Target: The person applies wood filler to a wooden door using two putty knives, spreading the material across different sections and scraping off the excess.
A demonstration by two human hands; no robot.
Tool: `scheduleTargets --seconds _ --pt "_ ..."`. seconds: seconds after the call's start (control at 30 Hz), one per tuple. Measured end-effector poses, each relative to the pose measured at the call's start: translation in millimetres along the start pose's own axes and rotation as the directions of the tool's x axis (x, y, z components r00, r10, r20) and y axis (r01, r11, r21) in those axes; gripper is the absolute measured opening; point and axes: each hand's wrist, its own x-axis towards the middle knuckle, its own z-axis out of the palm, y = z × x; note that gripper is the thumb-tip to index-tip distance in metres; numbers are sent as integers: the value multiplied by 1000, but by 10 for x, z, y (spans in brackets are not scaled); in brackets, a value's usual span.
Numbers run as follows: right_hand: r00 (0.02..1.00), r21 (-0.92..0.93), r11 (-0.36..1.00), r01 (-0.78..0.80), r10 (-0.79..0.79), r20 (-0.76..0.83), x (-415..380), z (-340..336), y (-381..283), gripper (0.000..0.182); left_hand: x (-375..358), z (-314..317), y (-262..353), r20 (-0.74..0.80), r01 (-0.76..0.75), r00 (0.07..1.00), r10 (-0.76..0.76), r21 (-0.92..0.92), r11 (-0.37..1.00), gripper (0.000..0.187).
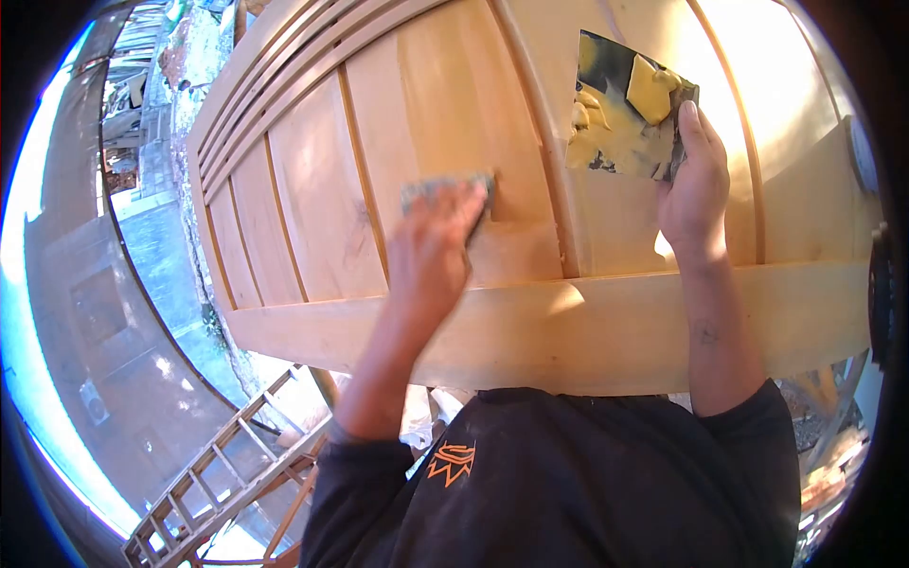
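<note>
My left hand (436, 241) presses a flat, greyish putty scraper (445, 182) against a wooden door panel (426, 104). The scraper is slightly blurred, and my fingers lie over part of it. A small darker patch shows on the wood just right of its edge. My right hand (699, 189) grips a dark, thin board (606, 62) by its right edge, thumb on the near face. Yellow putty (653, 90) is smeared and heaped over that board, which is held above the wood.
Raised strips divide the door, with slats (322, 57) at its upper left and a wide rail (530, 327) along its near side. A ladder (218, 464) lies at lower left. Beyond it is a large brownish sheet (104, 312). Sunlight glares on the door's upper right.
</note>
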Motion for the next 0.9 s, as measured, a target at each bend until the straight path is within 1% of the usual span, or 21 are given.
scheduleTargets --seconds 0.03,0.1,0.17,0.2,0.23,0.27,0.3,0.33,0.37,0.4,0.47,0.57,0.6,0.67,0.77,0.87,0.9 --pt "1000 4 1000 0 0 -9 2 6 1 35 -222 51 66 -15 -19 1000 19 6 1000 55" --pt "999 -14 1000 -22 21 -31 -8 -8 17 35 -492 -11 256 29 29 999 -27 -50 998 56" --pt "998 -60 997 -53 51 -48 4 -42 42 35 -461 -295 292 185 96 980 -72 -127 987 52" --pt "997 -21 999 -37 36 -71 10 -11 70 34 -377 -421 199 255 119 964 -71 -180 976 51" --pt "996 -21 1000 -20 18 -90 1 54 67 34 -281 -516 110 322 142 945 -62 -231 963 50" --pt "997 -31 999 -9 7 -71 4 57 86 34 -91 -550 18 208 120 975 -82 -175 977 50" --pt "998 -42 999 -1 -1 -56 15 55 102 34 183 -614 -74 76 8 997 1 -119 993 49" --pt "999 -48 999 5 -7 -54 28 66 100 34 486 -635 -203 8 -5 1000 6 -110 994 50" --pt "999 -56 998 6 -9 -49 39 83 99 34 809 -646 -313 -15 20 1000 -22 -116 993 51" --pt "999 -64 998 8 -11 -44 50 98 99 34 1142 -615 -493 -37 -23 999 22 -45 999 52" --pt "998 -58 998 13 -16 -53 61 108 95 34 1723 -589 -700 15 -36 999 36 -19 999 52" --pt "999 -64 998 7 -10 -38 82 70 94 33 2184 -597 -755 73 -84 993 88 -52 995 52" --pt "1000 -66 998 2 -4 -25 90 51 107 33 2275 -572 -772 86 -67 994 70 -43 997 51" --pt "1000 -91 996 0 -1 -11 108 26 146 34 2399 -518 -800 114 -34 993 36 -20 999 50" --pt "1000 -101 995 6 -7 -3 110 47 138 34 2496 -560 -846 127 -90 987 96 -52 995 46" --pt "1000 -145 989 28 -29 -2 94 74 109 34 2476 -576 -784 260 -41 963 74 -130 991 43" --pt "999 -119 993 9 -13 -34 91 84 93 34 2489 -543 -784 237 -53 968 81 -126 991 42"
